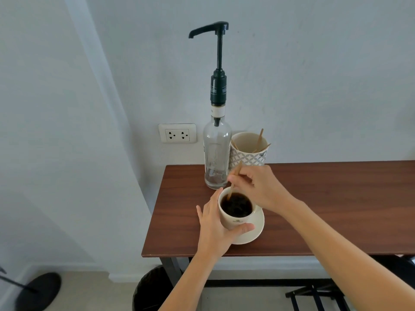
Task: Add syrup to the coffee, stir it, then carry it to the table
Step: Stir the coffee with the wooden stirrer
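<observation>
Two hands work at frame centre: the left hand (pixel 216 227) grips the cream cup (pixel 235 217) of dark coffee on its saucer (pixel 256 230); the right hand (pixel 261 187) pinches a wooden stirrer (pixel 233 179) dipped in it. Directly behind on the worktop (pixel 325 209) stand the syrup pump bottle (pixel 217 153) and a paper cup (pixel 248 149) of stirrers.

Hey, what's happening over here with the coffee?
A person is stirring a cup of coffee. The right hand holds a wooden stick dipped into the dark coffee, while the left hand wraps around the cup to steady it. The cup sits on a saucer on a brown table. Just behind it stands a glass pump bottle, untouched, beside a paper cup holding more sticks.
</observation>
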### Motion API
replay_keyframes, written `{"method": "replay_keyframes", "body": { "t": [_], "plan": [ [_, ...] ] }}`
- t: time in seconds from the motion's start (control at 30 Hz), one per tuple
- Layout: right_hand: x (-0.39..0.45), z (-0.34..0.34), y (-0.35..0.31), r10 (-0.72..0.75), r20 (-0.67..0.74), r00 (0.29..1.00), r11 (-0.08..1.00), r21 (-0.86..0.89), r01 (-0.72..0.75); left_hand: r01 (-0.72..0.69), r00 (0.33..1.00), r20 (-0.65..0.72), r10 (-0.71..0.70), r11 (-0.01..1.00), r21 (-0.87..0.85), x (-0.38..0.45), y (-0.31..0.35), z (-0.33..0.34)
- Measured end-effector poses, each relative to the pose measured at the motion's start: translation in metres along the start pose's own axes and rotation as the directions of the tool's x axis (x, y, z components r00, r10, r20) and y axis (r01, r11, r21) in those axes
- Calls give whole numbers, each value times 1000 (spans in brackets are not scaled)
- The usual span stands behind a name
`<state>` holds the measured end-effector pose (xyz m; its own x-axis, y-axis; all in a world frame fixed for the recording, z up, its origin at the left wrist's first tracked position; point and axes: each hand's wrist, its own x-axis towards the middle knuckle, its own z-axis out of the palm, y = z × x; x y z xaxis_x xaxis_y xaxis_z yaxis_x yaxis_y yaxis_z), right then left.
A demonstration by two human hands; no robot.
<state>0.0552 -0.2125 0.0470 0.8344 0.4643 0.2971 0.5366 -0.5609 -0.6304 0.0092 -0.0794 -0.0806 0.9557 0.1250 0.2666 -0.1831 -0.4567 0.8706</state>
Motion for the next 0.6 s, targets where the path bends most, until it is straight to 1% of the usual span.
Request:
{"method": "replay_keyframes", "body": {
  "t": [0.1, 0.13, 0.17, 0.27, 0.33, 0.4, 0.47, 0.53, 0.6],
  "plan": [
    [2, -15, 14, 20, -21, 1000, 979, -201, -24, 3, 1000, 5, -3, 1000, -10, -1, 0, -1],
    [0, -19, 15, 36, -11, 999, 975, -219, -38, 3, 1000, 6, -3, 1000, -11, -1, 0, -1],
    [-3, -20, 14, 46, 9, 999, 980, -194, -43, 4, 1000, 7, -4, 1000, -14, -1, 0, -1],
    [-10, -10, 2, 35, 101, 994, 999, 14, -37, 2, 1000, 5, -2, 1000, -10, -1, 0, -1],
    [-8, 0, -2, -11, 64, 998, 997, 76, 6, -7, 1000, 2, 7, 1000, -3, -1, 1, -1],
    [-1, 1, 4, -38, -14, 999, 999, 31, 39, -11, 1000, -1, 11, 1000, -10, -1, 2, -1],
    [2, -9, 12, -29, -52, 998, 996, -84, 25, -10, 1000, 3, 10, 1000, -25, -2, 2, -1],
    [-1, -20, 18, 21, -27, 999, 985, -168, -25, -4, 1000, 6, 4, 999, -37, -2, 2, -1],
    [-6, -21, 15, 62, 36, 997, 987, -148, -56, 2, 1000, 6, -2, 999, -35, -1, 2, -2]
  ]
}}
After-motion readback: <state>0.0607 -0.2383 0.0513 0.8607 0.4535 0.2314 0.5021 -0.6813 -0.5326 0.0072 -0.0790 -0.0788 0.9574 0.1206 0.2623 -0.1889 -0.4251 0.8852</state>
